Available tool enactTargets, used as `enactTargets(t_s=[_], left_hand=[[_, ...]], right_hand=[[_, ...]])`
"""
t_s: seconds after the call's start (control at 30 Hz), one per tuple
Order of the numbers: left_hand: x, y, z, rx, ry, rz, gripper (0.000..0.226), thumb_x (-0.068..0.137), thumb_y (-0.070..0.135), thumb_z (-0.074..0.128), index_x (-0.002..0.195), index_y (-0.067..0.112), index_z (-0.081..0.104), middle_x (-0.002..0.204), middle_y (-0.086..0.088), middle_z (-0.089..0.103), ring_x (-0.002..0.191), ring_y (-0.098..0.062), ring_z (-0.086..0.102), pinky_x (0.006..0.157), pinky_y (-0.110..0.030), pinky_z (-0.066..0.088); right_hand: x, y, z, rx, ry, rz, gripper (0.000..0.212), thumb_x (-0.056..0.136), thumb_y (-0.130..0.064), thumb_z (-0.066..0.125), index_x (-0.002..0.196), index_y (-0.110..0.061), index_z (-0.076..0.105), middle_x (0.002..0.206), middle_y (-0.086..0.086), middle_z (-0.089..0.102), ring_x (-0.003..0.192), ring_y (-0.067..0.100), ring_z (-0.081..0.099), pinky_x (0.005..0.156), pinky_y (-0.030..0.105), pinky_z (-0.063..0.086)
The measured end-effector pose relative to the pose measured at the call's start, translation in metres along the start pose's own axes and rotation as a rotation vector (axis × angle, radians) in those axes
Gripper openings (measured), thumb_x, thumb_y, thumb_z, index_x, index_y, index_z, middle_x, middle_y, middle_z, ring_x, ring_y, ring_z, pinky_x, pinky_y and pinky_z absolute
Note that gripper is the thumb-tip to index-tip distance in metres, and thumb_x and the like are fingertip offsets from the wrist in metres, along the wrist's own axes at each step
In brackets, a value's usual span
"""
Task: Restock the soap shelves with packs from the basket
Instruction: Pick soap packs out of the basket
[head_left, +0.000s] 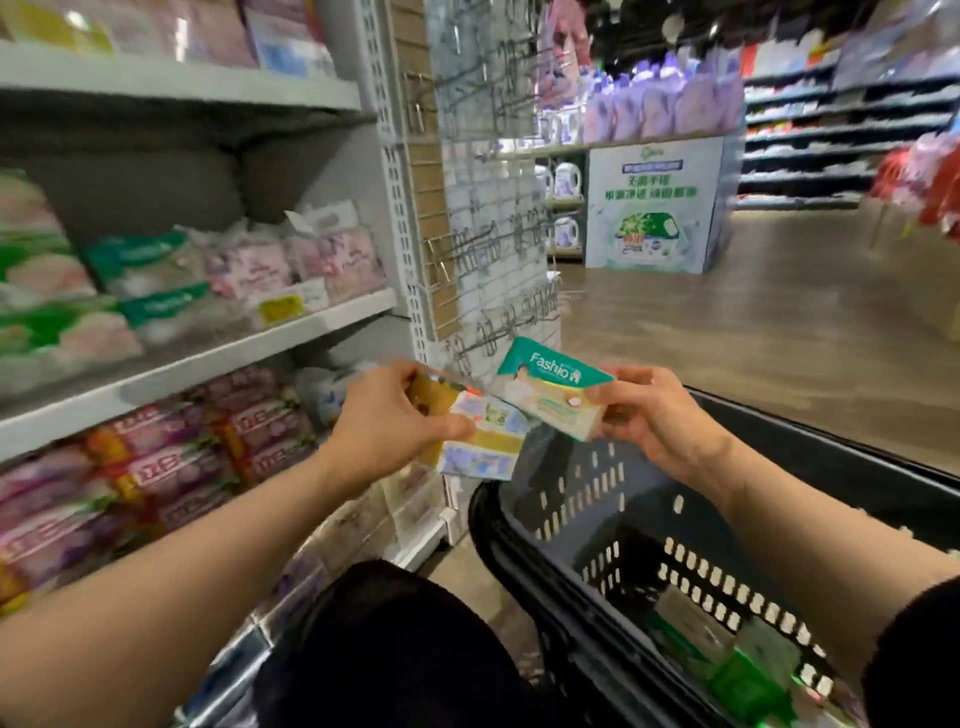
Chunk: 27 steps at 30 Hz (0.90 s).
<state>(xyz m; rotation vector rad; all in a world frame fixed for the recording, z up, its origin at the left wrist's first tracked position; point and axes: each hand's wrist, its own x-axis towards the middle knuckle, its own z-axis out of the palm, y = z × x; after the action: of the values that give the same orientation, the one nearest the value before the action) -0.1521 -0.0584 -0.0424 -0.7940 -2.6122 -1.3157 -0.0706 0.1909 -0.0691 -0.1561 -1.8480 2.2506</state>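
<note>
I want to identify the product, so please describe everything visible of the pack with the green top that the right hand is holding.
The green-topped pack is a small, flat rectangular soap pack with a teal upper band bearing white letters "Fashio" and a pale cream lower part with a small picture. Its wrapping looks glossy. It is tilted, held in the air above the black basket, pinched at its right end by the right hand.
</note>
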Motion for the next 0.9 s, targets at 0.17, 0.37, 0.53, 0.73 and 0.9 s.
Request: enactTargets(t_s=[0.17, 0.37, 0.53, 0.73, 0.9], left_hand=[[-0.029, -0.022, -0.064, -0.007, 0.204, 0.008, 0.065, 0.033, 0.066, 0.069, 0.083, 0.025, 0.065, 0.066, -0.004, 0.063, 0.058, -0.011, 0.050, 0.059, -0.035, 0.047], [-0.061, -0.072, -0.122, -0.062, 0.460, -0.077, 0.057, 0.036, 0.064, 0.074, 0.072, 0.022, 0.061, 0.057, 0.005, 0.058, 0.051, -0.006, 0.046, 0.052, -0.028, 0.041], [-0.078, -0.099, -0.163, -0.134, 0.629, -0.153, 0.054, 0.042, 0.053, 0.080, 0.080, 0.020, 0.063, 0.065, 0.003, 0.062, 0.060, -0.012, 0.054, 0.055, -0.029, 0.047], [-0.078, -0.109, -0.202, -0.218, 0.755, -0.154, 0.034, 0.067, 0.023, 0.086, 0.091, 0.012, 0.065, 0.083, -0.013, 0.069, 0.072, -0.024, 0.066, 0.053, -0.034, 0.057], [-0.067, -0.115, -0.223, -0.248, 0.838, -0.139, 0.045, 0.060, 0.034, 0.087, 0.090, 0.008, 0.064, 0.086, -0.018, 0.069, 0.085, -0.040, 0.066, 0.069, -0.057, 0.056]], right_hand=[[0.021, -0.021, 0.097, -0.161, -0.226, 0.016, 0.049, 0.059, -0.001, 0.077, 0.106, -0.006, 0.064, 0.108, 0.016, 0.071, 0.094, 0.025, 0.068, 0.090, 0.039, 0.051], [0.049, -0.040, 0.196, -0.491, -0.355, -0.076, 0.032, 0.068, -0.006, 0.080, 0.098, -0.004, 0.071, 0.099, 0.010, 0.073, 0.089, 0.018, 0.063, 0.085, 0.035, 0.050], [0.074, -0.044, 0.257, -0.490, -0.389, -0.141, 0.032, 0.068, 0.005, 0.078, 0.096, -0.008, 0.069, 0.092, 0.005, 0.074, 0.091, 0.019, 0.068, 0.093, 0.042, 0.052], [0.119, -0.055, 0.306, -0.451, -0.341, -0.250, 0.058, 0.064, 0.009, 0.079, 0.113, -0.014, 0.059, 0.097, 0.002, 0.067, 0.094, 0.019, 0.066, 0.082, 0.033, 0.058], [0.151, -0.062, 0.330, -0.488, -0.378, -0.322, 0.070, 0.063, 0.013, 0.078, 0.125, -0.011, 0.057, 0.112, 0.007, 0.067, 0.101, 0.020, 0.065, 0.077, 0.029, 0.057]])
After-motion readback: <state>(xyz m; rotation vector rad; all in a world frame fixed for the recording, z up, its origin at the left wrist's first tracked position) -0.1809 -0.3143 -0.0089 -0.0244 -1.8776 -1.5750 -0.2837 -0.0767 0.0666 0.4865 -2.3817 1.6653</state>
